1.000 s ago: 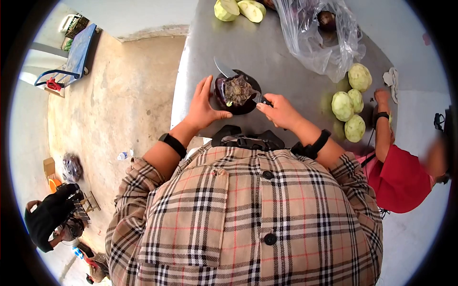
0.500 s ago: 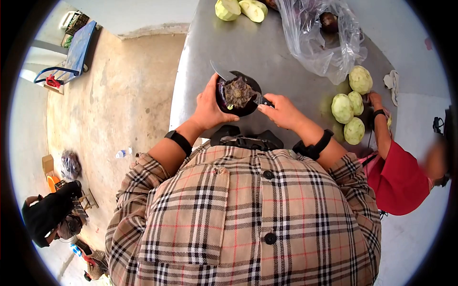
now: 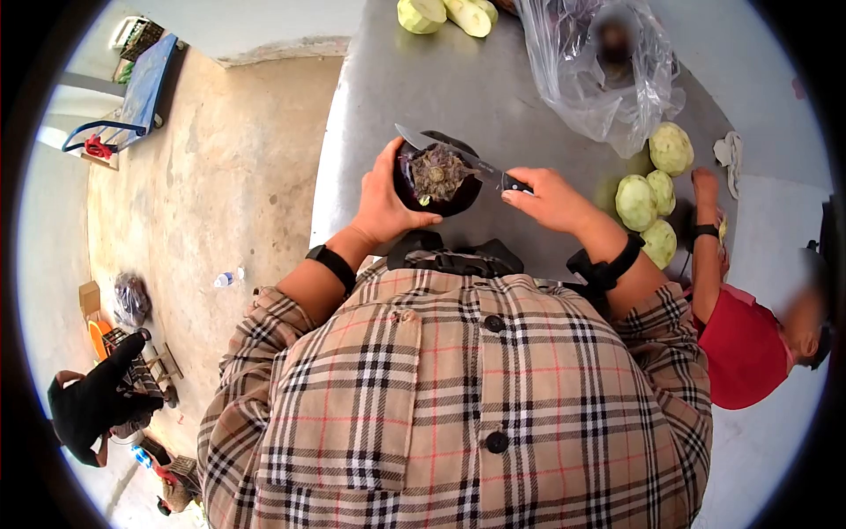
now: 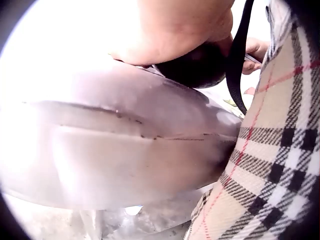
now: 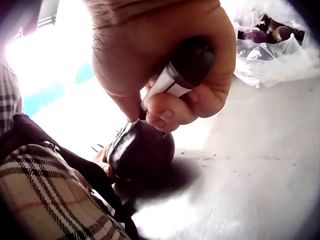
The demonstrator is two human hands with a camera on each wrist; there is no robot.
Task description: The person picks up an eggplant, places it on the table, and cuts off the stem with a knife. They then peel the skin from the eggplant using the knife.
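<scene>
A round dark purple eggplant (image 3: 454, 204) with a rough brown stem cap faces up on the metal table in the head view. My left hand (image 3: 383, 198) grips its left side, thumb at the near edge and fingers on the far side. In my right hand (image 3: 557, 201) is a knife (image 3: 483, 166), held by its black handle. Its blade lies across the top of the eggplant and points to the far left. The right wrist view shows fingers curled round the knife handle (image 5: 192, 60), close above the eggplant (image 5: 145, 150).
Several peeled pale green eggplants (image 3: 636, 203) stand at the right, with more peeled pieces (image 3: 423, 15) at the far edge. A clear plastic bag (image 3: 577, 88) holds dark eggplants. A person in red (image 3: 745, 348) reaches onto the metal table (image 3: 370, 97) from the right.
My left hand has closed in against the eggplant's left side. My right hand has drawn back to the right with the knife, baring more blade over the stem cap.
</scene>
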